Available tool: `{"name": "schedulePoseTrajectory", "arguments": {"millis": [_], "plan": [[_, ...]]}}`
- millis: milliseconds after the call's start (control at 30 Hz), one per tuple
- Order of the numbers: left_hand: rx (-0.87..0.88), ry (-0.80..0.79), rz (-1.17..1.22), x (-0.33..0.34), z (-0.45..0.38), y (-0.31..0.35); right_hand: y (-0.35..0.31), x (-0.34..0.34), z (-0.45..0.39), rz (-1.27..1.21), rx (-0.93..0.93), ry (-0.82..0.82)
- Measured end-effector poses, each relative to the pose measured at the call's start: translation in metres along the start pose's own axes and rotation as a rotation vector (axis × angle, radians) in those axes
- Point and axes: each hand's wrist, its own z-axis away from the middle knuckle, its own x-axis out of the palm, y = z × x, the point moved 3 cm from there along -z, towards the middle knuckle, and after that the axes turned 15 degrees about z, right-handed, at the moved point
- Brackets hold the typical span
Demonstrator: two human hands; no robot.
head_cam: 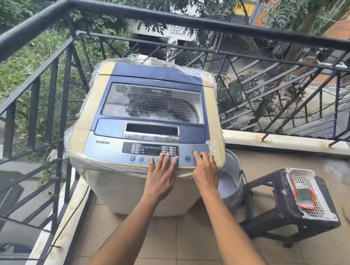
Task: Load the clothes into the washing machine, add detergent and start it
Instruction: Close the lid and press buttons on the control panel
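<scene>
We have the washing machine (147, 133) at frame centre, lid down. Our left hand (161, 174) lies flat on the control panel (150, 151), fingers straight; our right hand (205, 170) presses a button at panel right, holding nothing. The plastic wrap (76, 149) could blunt the press, or the resting left fingers could trip a wrong setting.

1. A home balcony was shown, used as an outdoor laundry corner and enclosed by a black metal railing (182, 22).
2. A tiled floor (177, 252) was seen underfoot, with a low ledge (286, 143) set below the railing.
3. A top-loading washing machine (149, 116), wrapped in clear plastic, was placed against the railing corner.
4. A bucket (231, 182) and a woven stool (287, 210) were set beside it.
5. Trees (20, 5) and neighbouring buildings (345, 27) were seen beyond.
</scene>
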Motion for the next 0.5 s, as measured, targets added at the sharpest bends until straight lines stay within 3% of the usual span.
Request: {"name": "schedulePoseTrajectory", "arguments": {"millis": [233,500], "plan": [[-0.014,0.005,-0.029,0.001,0.0,0.002,-0.005,-0.01,-0.004,0.155,-0.055,0.042],[0.013,-0.009,-0.04,-0.003,0.005,0.002,-0.003,-0.015,0.004,0.113,-0.049,0.015]]}}
